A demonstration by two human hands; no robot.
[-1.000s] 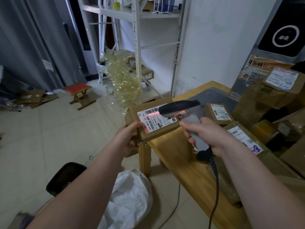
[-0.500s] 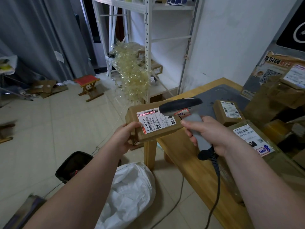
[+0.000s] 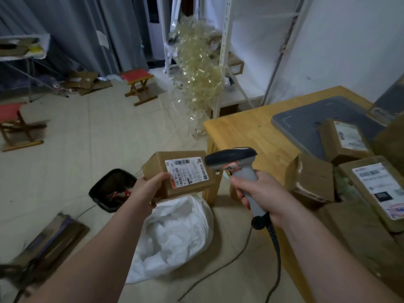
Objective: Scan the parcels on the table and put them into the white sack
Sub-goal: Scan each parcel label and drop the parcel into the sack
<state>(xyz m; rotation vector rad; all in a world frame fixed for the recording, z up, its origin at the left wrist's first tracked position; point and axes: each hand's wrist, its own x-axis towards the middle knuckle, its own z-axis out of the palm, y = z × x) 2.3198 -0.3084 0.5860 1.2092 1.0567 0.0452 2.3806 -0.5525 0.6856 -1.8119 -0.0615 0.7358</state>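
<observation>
Left hand gripped the small cardboard parcel by its left end, with the thumb on top beside the white label and the fingers curled under. Label faced up. The parcel was in the air, off the table's near corner, over the upper edge of the white sack. Right hand was wrapped round the grey handle of the scanner. The dark scanner head sat just right of the parcel's label. Could not tell whether the head touched the box. Coiled black cable hung from the handle's base toward the floor.

The sack lay crumpled on the floor tiles below both hands, against the table leg. Wooden table was on the right and carried three more labelled parcels: a plain-sided box nearest the right hand, one on a grey mat, and a long one at the right edge. Black bin stood on the floor left of the sack. Red-topped stool was further back, well apart.
</observation>
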